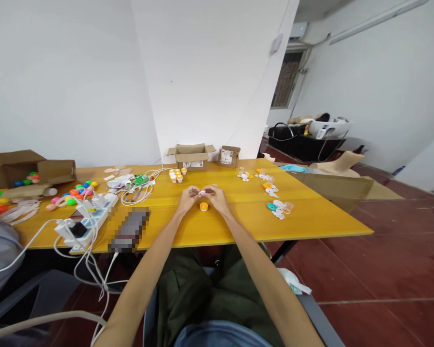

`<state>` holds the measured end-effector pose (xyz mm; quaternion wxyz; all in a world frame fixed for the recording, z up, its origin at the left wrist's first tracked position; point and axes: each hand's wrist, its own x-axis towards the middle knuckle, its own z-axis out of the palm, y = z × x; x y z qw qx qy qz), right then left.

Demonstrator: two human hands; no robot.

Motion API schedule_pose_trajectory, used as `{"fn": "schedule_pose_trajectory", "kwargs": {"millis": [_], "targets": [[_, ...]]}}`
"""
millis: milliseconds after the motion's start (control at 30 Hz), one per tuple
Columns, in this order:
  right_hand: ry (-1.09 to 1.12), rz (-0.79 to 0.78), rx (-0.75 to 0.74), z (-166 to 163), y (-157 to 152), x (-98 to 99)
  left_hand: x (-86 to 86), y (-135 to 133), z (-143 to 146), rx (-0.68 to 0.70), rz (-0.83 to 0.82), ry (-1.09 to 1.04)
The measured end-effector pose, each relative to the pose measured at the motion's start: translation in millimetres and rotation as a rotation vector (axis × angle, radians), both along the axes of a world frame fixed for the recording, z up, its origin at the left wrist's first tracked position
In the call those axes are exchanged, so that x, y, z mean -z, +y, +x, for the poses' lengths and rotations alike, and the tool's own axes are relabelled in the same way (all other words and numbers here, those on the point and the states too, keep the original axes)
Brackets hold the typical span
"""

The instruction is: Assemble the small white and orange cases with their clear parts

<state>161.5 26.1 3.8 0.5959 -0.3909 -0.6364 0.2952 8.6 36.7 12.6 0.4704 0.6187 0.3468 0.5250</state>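
My left hand point(188, 196) and my right hand point(215, 197) meet over the middle of the yellow table point(311, 219). Both are closed in a pinch on a small white part point(202, 193) held between their fingertips. Just below the hands an orange round piece point(204, 206) lies on the table. A cluster of small orange-and-white pieces point(177, 175) stands behind the hands. More white, orange and teal pieces point(277, 207) lie to the right.
Two small cardboard boxes point(191, 156) stand at the table's far edge. At left are a white power strip point(88, 218) with cables, coloured balls point(80, 191) and an open carton point(20, 168). A blurred dark object point(129, 230) lies near the front edge.
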Motion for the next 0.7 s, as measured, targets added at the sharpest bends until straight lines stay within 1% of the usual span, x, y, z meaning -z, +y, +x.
{"fn": "schedule_pose_trajectory", "kwargs": {"millis": [400,700], "targets": [[0.103,-0.090,-0.012,3.6,6.7,6.8,1.7,1.3,-0.4,-0.008,-0.011,0.001],[0.069,-0.121,-0.035,4.2,4.2,4.4,2.1,0.5,0.0,-0.004,-0.022,-0.004]]}}
